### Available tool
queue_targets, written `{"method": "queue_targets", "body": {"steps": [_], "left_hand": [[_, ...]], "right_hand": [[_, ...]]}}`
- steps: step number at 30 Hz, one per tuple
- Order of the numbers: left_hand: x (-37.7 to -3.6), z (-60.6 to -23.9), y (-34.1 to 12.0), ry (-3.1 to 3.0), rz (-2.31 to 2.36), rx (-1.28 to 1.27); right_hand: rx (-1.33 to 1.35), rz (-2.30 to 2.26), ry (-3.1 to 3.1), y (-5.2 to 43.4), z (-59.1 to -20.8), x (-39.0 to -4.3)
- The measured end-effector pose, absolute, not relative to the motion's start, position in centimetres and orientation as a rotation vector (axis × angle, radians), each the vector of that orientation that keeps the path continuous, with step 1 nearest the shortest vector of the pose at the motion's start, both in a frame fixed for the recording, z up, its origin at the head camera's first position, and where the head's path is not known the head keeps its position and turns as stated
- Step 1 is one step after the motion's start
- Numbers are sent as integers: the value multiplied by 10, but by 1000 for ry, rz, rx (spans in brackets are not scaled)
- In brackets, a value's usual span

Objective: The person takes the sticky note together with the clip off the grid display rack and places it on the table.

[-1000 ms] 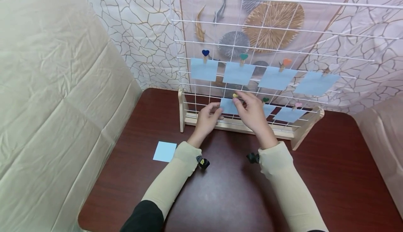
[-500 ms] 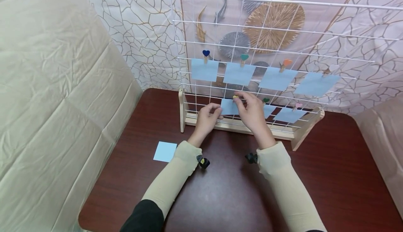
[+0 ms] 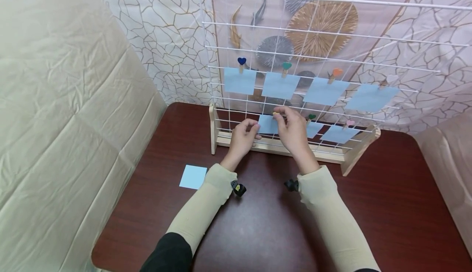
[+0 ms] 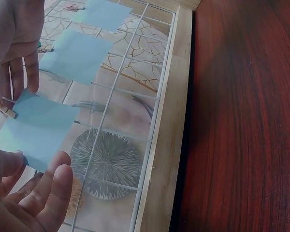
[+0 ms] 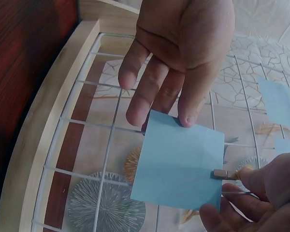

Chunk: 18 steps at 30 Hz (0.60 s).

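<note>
Clipping a blue paper square onto the lower row of the wire grid.

I am steadying the paper square [image 5: 179, 162], low and centre in the head view, with my left hand [image 3: 242, 137], its fingers touching the square's left edge, relaxed rather than curled round it. My right hand [image 3: 292, 129] is pinching a small wooden clip [image 5: 224, 174] at the square's top edge against the grid [image 3: 217, 100]. To do this well, I judge I should be keeping the clip squeezed until its mouth takes in both paper and wire, and holding the square level with its neighbours in the row. A spare square [image 3: 193, 177] is lying on the table [image 3: 258, 223] at lower left.
</note>
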<state>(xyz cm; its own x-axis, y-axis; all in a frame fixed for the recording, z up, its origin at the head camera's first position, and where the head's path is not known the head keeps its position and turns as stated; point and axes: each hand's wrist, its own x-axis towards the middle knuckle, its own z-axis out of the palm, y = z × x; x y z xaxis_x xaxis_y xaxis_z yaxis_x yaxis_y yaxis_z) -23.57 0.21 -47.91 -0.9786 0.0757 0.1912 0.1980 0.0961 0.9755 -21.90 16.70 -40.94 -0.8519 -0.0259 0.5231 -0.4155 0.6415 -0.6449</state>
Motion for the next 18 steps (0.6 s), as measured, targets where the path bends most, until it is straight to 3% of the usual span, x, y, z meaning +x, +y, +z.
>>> {"method": "queue_targets", "body": {"steps": [18], "left_hand": [[-233,-478,2,-2256,-2023,-294]], "right_hand": [[313,1136,-2345,166,-413,-214]]}}
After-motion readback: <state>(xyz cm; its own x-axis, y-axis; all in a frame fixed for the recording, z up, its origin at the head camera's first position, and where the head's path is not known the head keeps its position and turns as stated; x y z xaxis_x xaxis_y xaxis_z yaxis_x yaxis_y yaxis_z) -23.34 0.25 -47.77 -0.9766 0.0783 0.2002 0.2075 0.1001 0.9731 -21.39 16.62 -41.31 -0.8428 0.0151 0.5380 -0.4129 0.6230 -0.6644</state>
